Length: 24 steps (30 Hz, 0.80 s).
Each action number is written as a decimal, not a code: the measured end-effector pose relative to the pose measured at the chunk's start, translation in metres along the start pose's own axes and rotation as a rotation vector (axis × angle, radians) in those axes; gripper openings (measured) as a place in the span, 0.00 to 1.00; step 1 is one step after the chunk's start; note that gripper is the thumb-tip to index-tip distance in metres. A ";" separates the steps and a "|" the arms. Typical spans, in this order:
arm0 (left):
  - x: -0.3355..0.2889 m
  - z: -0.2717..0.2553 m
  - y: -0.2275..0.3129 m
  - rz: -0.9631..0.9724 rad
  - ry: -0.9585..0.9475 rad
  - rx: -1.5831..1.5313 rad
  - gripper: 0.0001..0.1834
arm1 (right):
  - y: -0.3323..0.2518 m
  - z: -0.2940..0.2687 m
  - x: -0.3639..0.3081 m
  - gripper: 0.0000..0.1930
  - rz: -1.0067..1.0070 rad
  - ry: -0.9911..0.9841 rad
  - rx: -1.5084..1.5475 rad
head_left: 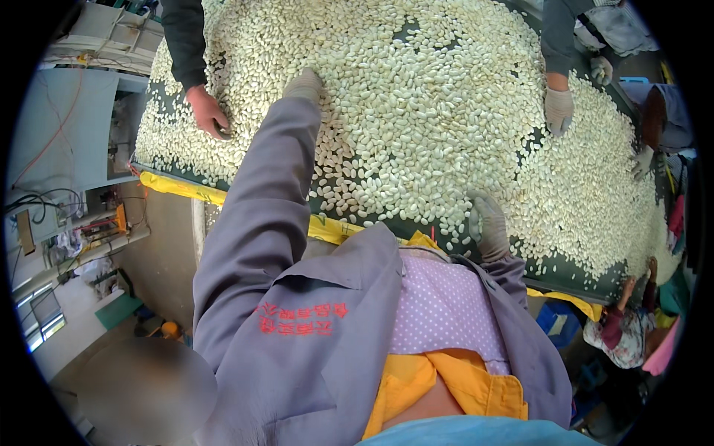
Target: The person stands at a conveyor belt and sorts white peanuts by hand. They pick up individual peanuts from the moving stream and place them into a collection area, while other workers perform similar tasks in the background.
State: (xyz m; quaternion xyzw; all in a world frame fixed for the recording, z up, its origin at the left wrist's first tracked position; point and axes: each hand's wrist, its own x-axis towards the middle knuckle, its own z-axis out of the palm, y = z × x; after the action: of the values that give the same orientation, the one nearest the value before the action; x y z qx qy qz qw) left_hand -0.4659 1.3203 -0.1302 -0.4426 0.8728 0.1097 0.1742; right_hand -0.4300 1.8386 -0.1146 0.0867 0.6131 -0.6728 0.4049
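Note:
A thick layer of large white beans (401, 111) covers a dark green sorting table (405, 223). My left arm, in a grey-purple sleeve, stretches far out over it. At its end my left hand (303, 85), in a pale knit glove, rests among the beans with its fingers mostly hidden from view. Close to the near edge, my right hand (489, 227) wears a similar glove. Its fingers are slightly curved and apart, touching beans at the border of the pile, and I see nothing gripped in it.
Across the table, another person's hand (208, 111) reaches in at the left, and a co-worker's gloved hand (558, 110) lies on the beans at the right. More people stand along the right side. Yellow edging (182, 187) lines the near rim; a blue crate (558, 323) stands below.

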 end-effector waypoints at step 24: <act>-0.253 0.119 0.160 0.565 -0.498 -0.877 0.27 | 0.000 -0.071 -0.015 0.14 -0.050 -0.051 -0.083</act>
State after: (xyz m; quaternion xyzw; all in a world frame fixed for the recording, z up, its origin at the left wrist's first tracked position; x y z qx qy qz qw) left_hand -0.4326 1.6407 -0.1322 -0.1843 0.7628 0.6042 0.1385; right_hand -0.4468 1.9089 -0.1220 0.0374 0.6321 -0.6585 0.4067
